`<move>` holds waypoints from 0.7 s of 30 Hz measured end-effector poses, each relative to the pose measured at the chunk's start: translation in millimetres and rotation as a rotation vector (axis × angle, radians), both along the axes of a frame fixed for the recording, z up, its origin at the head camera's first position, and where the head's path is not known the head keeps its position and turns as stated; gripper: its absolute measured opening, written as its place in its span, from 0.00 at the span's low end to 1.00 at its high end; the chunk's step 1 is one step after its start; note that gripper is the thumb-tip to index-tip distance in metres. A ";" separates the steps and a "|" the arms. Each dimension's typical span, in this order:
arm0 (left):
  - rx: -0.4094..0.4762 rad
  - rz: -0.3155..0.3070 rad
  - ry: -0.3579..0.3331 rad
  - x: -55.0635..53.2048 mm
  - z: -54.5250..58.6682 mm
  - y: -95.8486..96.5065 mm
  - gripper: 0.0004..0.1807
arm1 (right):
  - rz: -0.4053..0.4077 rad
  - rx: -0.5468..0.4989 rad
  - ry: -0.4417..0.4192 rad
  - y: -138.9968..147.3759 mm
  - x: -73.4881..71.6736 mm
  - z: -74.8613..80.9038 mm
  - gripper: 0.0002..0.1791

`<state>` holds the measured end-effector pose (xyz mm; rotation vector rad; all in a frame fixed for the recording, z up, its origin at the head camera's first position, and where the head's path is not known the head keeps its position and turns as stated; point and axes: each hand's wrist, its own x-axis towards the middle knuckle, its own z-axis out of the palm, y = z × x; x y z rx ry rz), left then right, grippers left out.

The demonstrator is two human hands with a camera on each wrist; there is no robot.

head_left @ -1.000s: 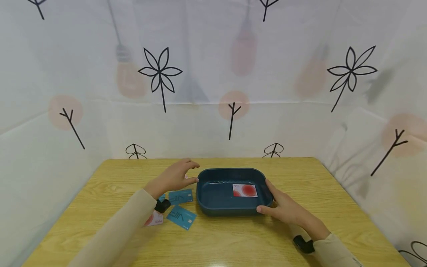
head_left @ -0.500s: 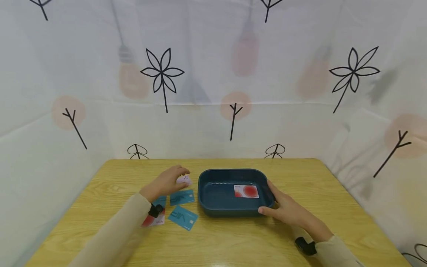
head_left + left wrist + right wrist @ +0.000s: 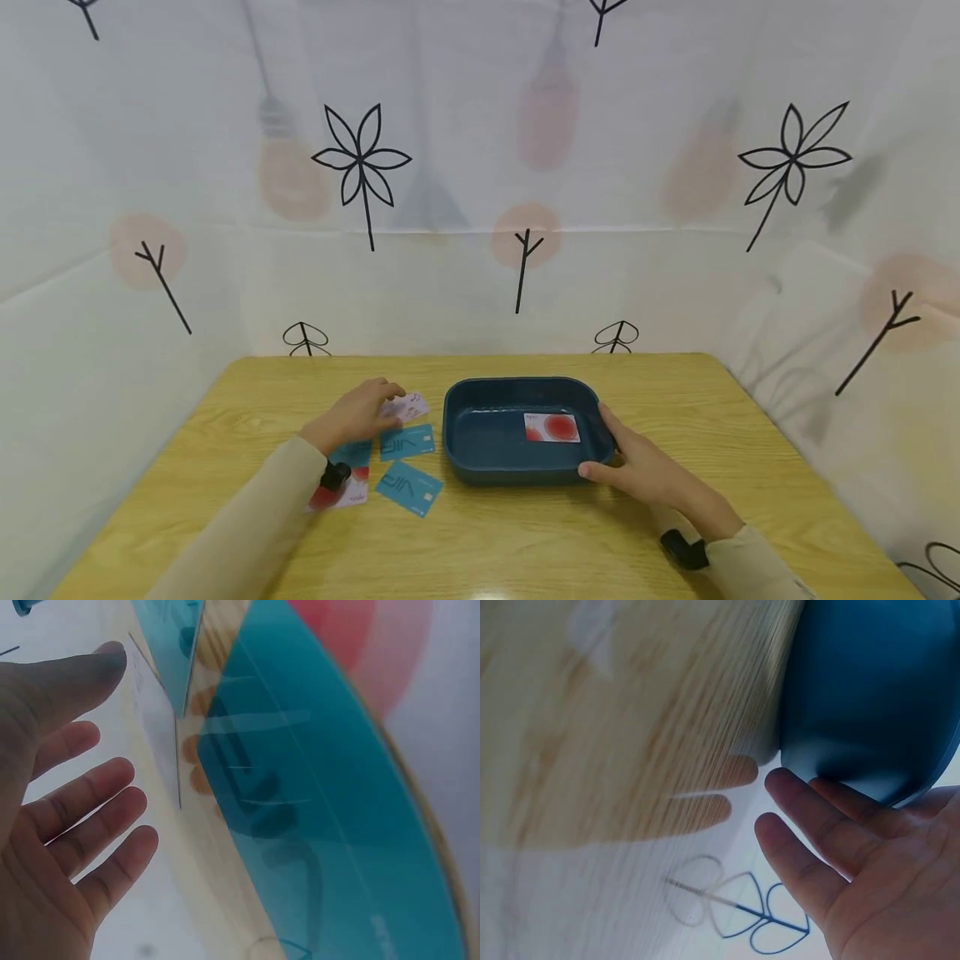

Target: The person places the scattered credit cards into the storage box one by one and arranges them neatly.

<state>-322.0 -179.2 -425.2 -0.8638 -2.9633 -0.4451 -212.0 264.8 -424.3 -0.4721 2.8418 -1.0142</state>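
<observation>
One red card (image 3: 557, 427) already in tray (image 3: 517, 478), five loose cards (image 3: 409, 489) left outside; left hand (image 3: 351, 417) spread, holding nothing; right hand (image 3: 641, 468) straight-fingered against tray.

We look forward and down from the head, sharing the VIP cards (image 3: 408, 490) with the close left-wrist view, the blue tray (image 3: 487, 442) with the close right.

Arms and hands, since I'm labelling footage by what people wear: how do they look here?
The left sleeve and right sleeve are long and light beige. The left hand and right hand are bare, without gloves. A small black device sits at the left wrist, and a second black device at the right.
</observation>
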 end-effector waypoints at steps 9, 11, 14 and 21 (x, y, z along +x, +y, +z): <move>-0.012 0.075 -0.075 -0.5 3.8 -3.8 0.26 | -0.001 0.001 0.003 0.5 0.4 0.9 0.57; -0.011 0.085 -0.088 -1.9 2.7 -4.9 0.26 | -0.003 0.000 -0.001 0.5 0.5 1.0 0.57; -0.011 0.094 -0.104 -4.1 1.0 -7.0 0.26 | -0.005 -0.001 -0.001 0.6 0.5 1.2 0.57; 0.001 0.112 -0.134 -6.7 1.4 -7.9 0.27 | 0.000 -0.011 0.007 1.2 0.2 0.2 0.57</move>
